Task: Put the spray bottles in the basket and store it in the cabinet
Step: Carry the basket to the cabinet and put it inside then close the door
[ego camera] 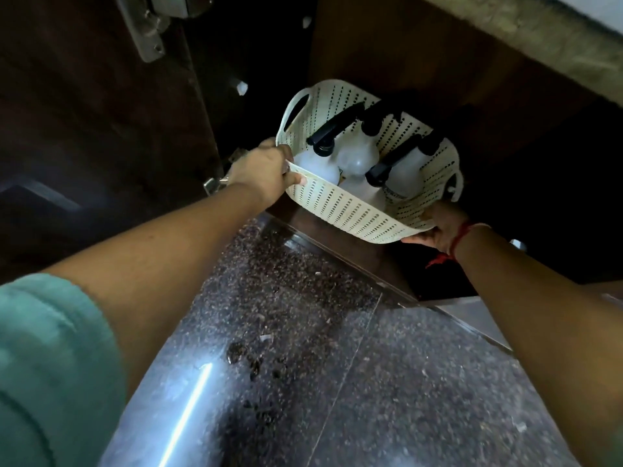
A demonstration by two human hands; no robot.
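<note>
— Where is the basket (340, 214) at this moment?

— At the mouth of the dark wooden cabinet (421, 62), held between both of the person's hands. It is a cream, perforated plastic basket, tipped so its open top faces the camera. Its far side reaches into the shadowed interior, while its near rim hangs over the cabinet's front edge, above the speckled stone floor (337, 365).

— And the spray bottles (357, 156)?

— They are all inside the basket, translucent white bodies with black trigger heads, packed close and touching one another. Three heads are plain; a fourth bottle seems to sit low in the middle, but the dim light makes the count uncertain.

— How does the left hand (263, 171) grip?

— It is clenched on the basket's left rim: the thumb lies across the outside of the wall, and the fingers curl over the edge towards the inside, just beside the nearest bottle.

— The right hand (436, 229)?

— It clasps the basket's lower right side from beneath. The palm and fingers press against the wall and are mostly hidden behind it. A red thread (453, 246) circles that wrist.

— Anything else in sight?

— The open cabinet door (84, 112) stands at the left, with a metal hinge (158, 25) near its top, and a teal sleeve (50, 365) covers the left upper arm.
</note>
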